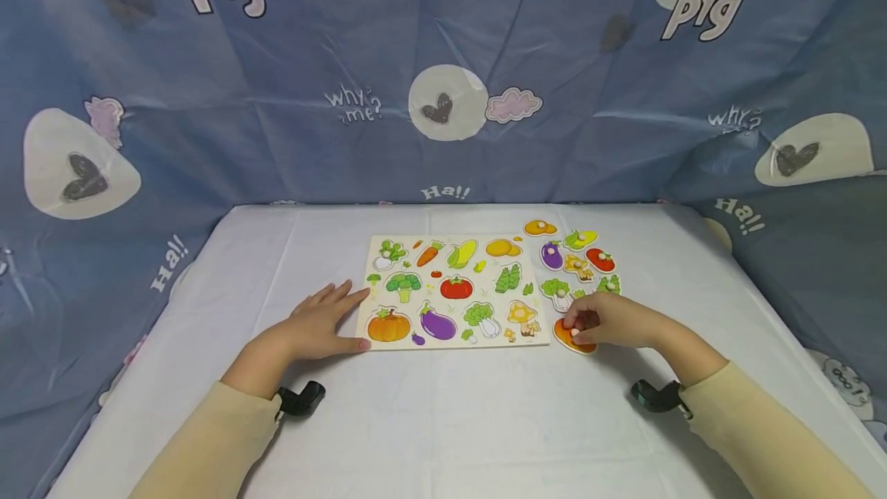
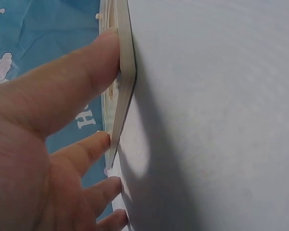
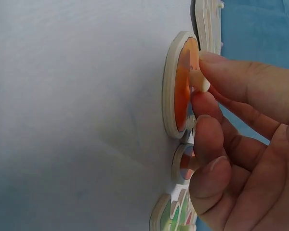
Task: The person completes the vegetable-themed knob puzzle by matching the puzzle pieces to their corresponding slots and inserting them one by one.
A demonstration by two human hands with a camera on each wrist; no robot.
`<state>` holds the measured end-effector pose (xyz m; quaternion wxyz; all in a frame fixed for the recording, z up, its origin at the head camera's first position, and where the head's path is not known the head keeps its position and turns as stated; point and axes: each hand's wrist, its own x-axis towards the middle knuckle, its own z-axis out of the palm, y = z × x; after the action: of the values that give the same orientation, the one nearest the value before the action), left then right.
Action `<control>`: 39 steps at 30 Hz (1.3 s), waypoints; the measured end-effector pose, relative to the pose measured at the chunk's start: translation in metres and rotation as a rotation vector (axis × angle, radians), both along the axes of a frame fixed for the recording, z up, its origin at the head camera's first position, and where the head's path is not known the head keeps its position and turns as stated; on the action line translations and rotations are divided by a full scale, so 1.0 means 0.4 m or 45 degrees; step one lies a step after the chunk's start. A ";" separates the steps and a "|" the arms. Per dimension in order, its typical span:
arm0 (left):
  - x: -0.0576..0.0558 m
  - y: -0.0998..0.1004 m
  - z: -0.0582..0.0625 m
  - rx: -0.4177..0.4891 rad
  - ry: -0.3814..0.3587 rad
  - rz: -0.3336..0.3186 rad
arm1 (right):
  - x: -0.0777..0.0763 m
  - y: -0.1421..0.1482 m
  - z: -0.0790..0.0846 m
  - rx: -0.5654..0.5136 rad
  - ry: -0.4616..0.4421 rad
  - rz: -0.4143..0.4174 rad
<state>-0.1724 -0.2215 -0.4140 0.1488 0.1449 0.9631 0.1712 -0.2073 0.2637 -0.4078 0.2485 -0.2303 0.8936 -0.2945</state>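
Observation:
A wooden vegetable puzzle board (image 1: 409, 252) lies flat, printed with pictures of vegetables. At its left edge is my left hand (image 1: 315, 326), fingers spread, with thumb and index finger touching the board's rim (image 2: 127, 53). Off the board's front right corner, my right hand (image 1: 613, 319) pinches the wooden knob (image 3: 198, 81) of an orange pumpkin puzzle piece (image 3: 183, 91) between thumb and index finger. That piece is partly covered by the fingers in the head view. The other fingers of this hand curl inward.
Several knobbed pieces lie right of the board, among them an eggplant (image 1: 551, 256), a tomato (image 1: 600, 259), a corn (image 1: 580, 239), a mushroom (image 1: 578, 267), a leafy cabbage (image 1: 557, 293) and a potato (image 1: 540, 228). A white cloth (image 1: 443, 422) covers the table; a blue printed curtain (image 1: 589, 152) hangs behind.

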 end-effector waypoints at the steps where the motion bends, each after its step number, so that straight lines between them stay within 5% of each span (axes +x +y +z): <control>1: 0.000 0.001 0.001 0.001 0.000 -0.001 | 0.001 0.000 0.000 0.004 -0.003 -0.010; 14: 0.000 0.003 0.007 0.011 -0.003 -0.011 | 0.008 0.002 -0.010 -0.007 -0.031 -0.093; 39: 0.001 -0.001 -0.002 0.023 -0.001 0.011 | 0.005 0.001 -0.012 -0.070 0.012 -0.045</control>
<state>-0.1722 -0.2218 -0.4149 0.1470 0.1419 0.9621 0.1805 -0.2052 0.2642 -0.4125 0.2326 -0.2224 0.8903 -0.3221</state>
